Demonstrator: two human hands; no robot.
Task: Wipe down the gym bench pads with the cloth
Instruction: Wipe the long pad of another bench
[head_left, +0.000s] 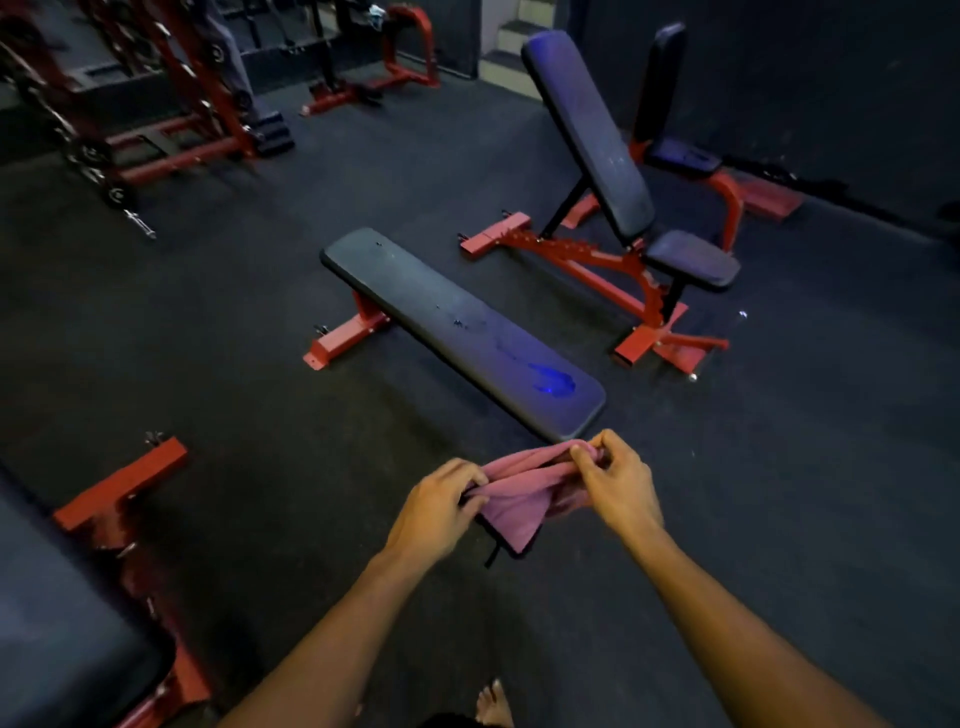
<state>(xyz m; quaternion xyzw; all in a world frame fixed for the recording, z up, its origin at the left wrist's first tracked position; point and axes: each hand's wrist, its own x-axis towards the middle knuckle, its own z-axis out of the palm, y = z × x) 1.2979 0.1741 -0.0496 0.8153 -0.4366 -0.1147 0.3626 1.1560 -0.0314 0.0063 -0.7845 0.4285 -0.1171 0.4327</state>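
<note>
Head view: both hands (524, 493) pinch the pink cloth (519, 493) stretched left-right before the flat bench pad (457, 327).

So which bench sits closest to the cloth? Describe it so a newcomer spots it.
On the dark gym floor, just past the pink cloth held in both hands, lies the flat bench. Unlike the inclined bench behind it, its single long pad lies level.

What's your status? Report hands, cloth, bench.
Left hand and right hand both gripping the pink cloth, bunched between them, held off the pad. Flat bench pad ahead, wet patch near its close end, not yet wiped. Nothing blocking.
</note>
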